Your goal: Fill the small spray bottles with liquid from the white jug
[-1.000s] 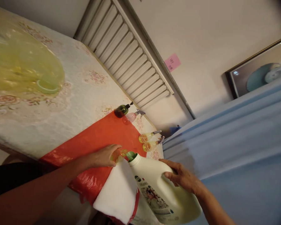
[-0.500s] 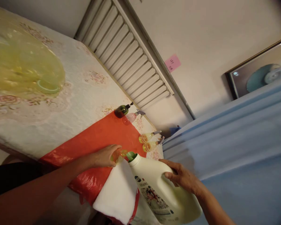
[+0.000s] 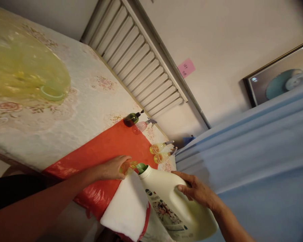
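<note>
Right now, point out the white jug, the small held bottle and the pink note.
white jug [image 3: 164, 191]: head view, upper body.
small bottle [image 3: 130, 165]: head view, its yellow body.
pink note [image 3: 186, 67]: head view, its middle.

A lived-in room of a home, not a workplace. The table wears a pale lace cloth printed with roses, and a red plastic sheet is laid over its near corner. Along its far edge lie small household spray bottles, and at the near edge a big white detergent jug is tipped. Behind are a louvred shutter, a plain wall with a pink note, a framed picture and blue drapery
</note>
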A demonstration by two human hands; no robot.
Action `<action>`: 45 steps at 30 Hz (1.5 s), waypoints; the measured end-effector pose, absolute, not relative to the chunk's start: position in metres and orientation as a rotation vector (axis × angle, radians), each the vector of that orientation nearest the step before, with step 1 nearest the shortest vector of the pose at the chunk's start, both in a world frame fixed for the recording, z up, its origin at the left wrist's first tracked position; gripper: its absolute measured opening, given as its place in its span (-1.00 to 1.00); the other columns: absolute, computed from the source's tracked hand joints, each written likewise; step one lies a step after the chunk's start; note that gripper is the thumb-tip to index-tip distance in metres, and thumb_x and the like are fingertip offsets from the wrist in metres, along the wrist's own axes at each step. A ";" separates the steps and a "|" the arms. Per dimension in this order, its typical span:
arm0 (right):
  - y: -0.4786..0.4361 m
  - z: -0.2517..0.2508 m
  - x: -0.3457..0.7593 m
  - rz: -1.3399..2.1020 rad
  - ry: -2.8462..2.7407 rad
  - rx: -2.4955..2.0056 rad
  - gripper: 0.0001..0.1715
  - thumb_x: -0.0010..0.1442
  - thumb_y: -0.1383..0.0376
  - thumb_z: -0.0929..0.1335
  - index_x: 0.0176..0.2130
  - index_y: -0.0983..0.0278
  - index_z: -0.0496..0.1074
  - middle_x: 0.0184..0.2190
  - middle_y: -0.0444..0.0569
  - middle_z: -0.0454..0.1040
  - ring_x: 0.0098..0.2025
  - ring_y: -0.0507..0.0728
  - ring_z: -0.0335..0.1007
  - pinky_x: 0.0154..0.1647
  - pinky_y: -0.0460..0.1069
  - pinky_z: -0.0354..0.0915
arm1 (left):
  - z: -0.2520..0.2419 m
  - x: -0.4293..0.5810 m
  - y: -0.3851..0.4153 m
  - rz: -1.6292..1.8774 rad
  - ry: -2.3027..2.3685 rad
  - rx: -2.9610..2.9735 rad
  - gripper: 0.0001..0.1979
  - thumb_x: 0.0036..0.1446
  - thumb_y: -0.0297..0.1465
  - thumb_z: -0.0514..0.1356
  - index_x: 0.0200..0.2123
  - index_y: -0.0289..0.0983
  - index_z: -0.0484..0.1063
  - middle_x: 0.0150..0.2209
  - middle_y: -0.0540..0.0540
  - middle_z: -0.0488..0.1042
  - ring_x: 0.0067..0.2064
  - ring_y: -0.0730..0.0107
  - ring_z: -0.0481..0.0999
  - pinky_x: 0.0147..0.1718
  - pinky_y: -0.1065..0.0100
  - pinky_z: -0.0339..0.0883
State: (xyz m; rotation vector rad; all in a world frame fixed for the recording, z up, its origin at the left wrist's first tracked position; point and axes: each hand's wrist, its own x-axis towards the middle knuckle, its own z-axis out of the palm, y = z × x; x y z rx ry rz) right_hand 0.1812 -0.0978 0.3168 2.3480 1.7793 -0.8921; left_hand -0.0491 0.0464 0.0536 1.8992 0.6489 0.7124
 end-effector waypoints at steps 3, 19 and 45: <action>-0.097 0.317 0.182 -0.907 1.778 2.349 -0.25 0.15 -0.04 0.36 0.22 0.24 0.29 -0.36 -0.07 0.44 -0.54 -0.03 0.15 -0.53 -0.10 0.15 | 0.053 -0.049 0.046 0.722 0.645 1.897 -0.23 -0.10 -0.27 0.28 0.21 -0.29 0.17 0.22 -0.26 0.31 0.23 0.03 0.29 0.19 0.18 0.17; -0.097 0.318 0.180 -0.911 1.782 2.340 -0.23 0.14 -0.06 0.36 0.22 0.24 0.29 -0.38 -0.09 0.43 -0.54 -0.03 0.15 -0.54 -0.10 0.13 | 0.047 -0.046 0.048 0.724 0.644 1.903 -0.20 -0.11 -0.25 0.29 0.22 -0.30 0.16 0.23 -0.25 0.29 0.24 0.04 0.28 0.19 0.22 0.17; -0.096 0.319 0.183 -0.907 1.787 2.324 -0.20 0.14 -0.07 0.36 0.23 0.27 0.27 -0.37 -0.08 0.43 -0.55 -0.04 0.14 -0.55 -0.10 0.14 | 0.054 -0.049 0.046 0.729 0.635 1.897 -0.25 -0.09 -0.26 0.29 0.20 -0.27 0.20 0.20 -0.22 0.34 0.21 0.04 0.32 0.18 0.20 0.19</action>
